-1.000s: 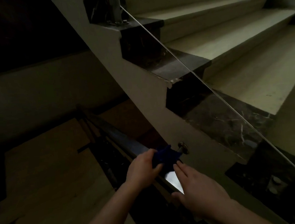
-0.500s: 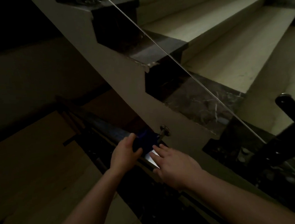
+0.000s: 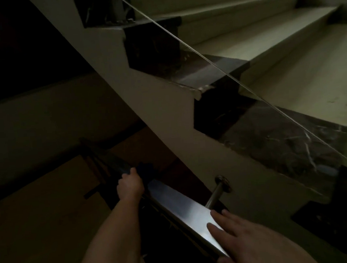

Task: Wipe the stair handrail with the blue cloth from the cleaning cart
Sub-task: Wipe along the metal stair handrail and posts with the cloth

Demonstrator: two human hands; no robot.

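The left hand (image 3: 130, 186) is closed around a bunched blue cloth (image 3: 145, 172), pressing it onto the top of the handrail (image 3: 180, 205). The right hand (image 3: 245, 235) lies flat on the near end of the rail, fingers spread and empty, steadying the body.

A second ago both hands sat close together, almost touching, with the cloth between them. Now the left hand is well up the rail, away from the person, and the right hand stays behind at the near end. A long bare stretch of shiny metal rail shows between the two hands. This suggests one wiping stroke has just covered that stretch, so the task seems to be under way, with the far, dark part of the rail likely still to do.

Going left to right: at the far left the scene is dim, with a dark wall and a brownish lower floor. The rail runs diagonally from the middle left down to the bottom centre. Just right of the rail, a short metal bracket (image 3: 217, 192) ties it to the pale side of the staircase (image 3: 167, 111). A thin line, perhaps the edge of a glass panel (image 3: 226, 75), crosses the steps (image 3: 288, 76), which fill the right side.

No containers are in view. The cleaning cart named in the task cannot be seen, so its contents cannot be told.
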